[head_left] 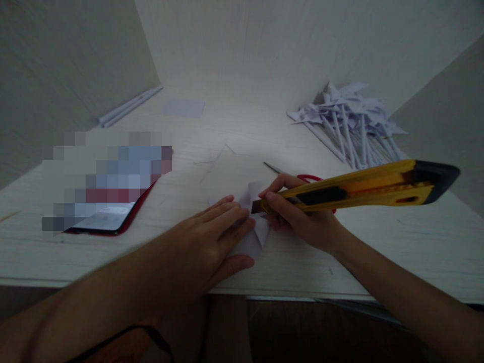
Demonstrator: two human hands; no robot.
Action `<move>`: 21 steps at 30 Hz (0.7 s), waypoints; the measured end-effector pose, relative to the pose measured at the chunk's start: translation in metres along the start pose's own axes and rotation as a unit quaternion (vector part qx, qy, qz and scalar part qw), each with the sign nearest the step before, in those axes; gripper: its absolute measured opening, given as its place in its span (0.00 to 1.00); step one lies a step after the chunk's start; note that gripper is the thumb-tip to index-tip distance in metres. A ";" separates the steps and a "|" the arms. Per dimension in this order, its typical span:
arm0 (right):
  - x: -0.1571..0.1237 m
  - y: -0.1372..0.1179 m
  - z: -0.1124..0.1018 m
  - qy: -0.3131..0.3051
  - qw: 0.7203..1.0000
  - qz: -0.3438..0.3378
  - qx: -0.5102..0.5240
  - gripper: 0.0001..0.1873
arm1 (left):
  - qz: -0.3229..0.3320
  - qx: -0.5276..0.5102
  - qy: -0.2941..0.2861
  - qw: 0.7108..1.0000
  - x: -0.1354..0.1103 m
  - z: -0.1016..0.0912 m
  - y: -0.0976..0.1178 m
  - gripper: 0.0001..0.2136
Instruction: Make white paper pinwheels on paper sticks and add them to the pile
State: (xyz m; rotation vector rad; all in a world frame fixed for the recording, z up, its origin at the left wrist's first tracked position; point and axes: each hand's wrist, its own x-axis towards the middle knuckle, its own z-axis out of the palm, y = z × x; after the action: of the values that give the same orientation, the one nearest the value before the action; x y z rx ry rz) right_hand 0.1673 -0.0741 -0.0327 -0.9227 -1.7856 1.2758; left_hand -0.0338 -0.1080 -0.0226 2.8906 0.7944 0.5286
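My right hand (295,214) grips a yellow utility knife (359,189) near its front, with the short blade (256,206) pointing left. The blade tip meets the middle of a folded white paper pinwheel (251,244) on the table. Lying flat across the pinwheel, my left hand (227,232) has its fingers stretched out and covers its left part. Behind my right hand is a pair of scissors (310,177) with red handles, partly hidden by the hand and knife.
A phone in a red case (109,222) lies at left, partly blurred out. Paper pinwheels on rolled sticks (348,121) are piled at back right. Rolled paper sticks (130,107) and a paper piece (184,108) lie at back left, near the walls.
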 end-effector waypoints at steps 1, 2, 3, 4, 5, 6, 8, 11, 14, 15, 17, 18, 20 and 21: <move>0.000 0.000 0.000 0.001 1.000 0.001 -0.002 0.09 | 0.000 0.001 0.002 1.000 0.000 0.000 0.000 0.13; 0.000 0.000 0.000 0.000 1.000 0.003 -0.006 0.09 | -0.003 0.002 0.002 1.000 0.001 0.000 0.000 0.13; 0.000 0.000 0.000 -0.001 1.000 0.004 -0.010 0.09 | -0.005 0.003 0.004 1.000 0.001 0.000 0.000 0.13; 0.000 0.001 0.000 -0.002 1.000 0.004 -0.013 0.08 | -0.008 0.005 0.004 1.000 0.001 0.000 -0.001 0.13; 0.000 0.001 0.000 -0.001 1.000 0.004 -0.015 0.08 | -0.008 0.006 0.008 1.000 0.001 0.001 -0.001 0.13; 0.000 0.001 0.000 -0.001 1.000 0.003 -0.015 0.08 | -0.008 0.007 0.010 1.000 0.001 0.001 -0.001 0.13; 0.000 0.001 0.000 -0.003 1.000 0.003 -0.012 0.08 | -0.010 0.010 0.008 1.000 0.001 0.002 -0.002 0.14; 0.000 0.000 -0.001 -0.013 1.000 0.002 -0.007 0.08 | -0.012 0.011 0.009 1.000 0.001 0.003 -0.002 0.16; -0.001 0.000 0.000 -0.014 1.000 0.003 -0.002 0.08 | -0.008 0.007 0.010 1.000 0.002 0.002 -0.002 0.16; -0.001 0.000 0.000 -0.011 1.000 0.004 0.002 0.08 | -0.007 0.006 0.009 1.000 0.002 0.002 -0.002 0.16; -0.001 0.000 0.000 -0.005 1.000 0.008 0.008 0.08 | -0.008 0.007 0.008 1.000 0.002 0.002 -0.002 0.16; -0.001 0.001 0.000 -0.003 1.000 0.010 0.009 0.08 | -0.010 0.009 0.007 1.000 0.002 0.002 -0.002 0.16; -0.001 0.001 0.000 -0.002 1.000 0.012 0.008 0.08 | -0.013 0.011 0.003 1.000 0.002 0.003 -0.002 0.17; -0.001 0.002 0.000 -0.001 1.000 0.014 0.006 0.08 | -0.013 0.010 0.001 1.000 0.001 0.003 -0.002 0.17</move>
State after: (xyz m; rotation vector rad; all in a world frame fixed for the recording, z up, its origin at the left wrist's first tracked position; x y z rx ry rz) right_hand 0.1679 -0.0742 -0.0343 -0.9430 -1.7710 1.3040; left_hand -0.0327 -0.1057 -0.0249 2.8934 0.8406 0.5230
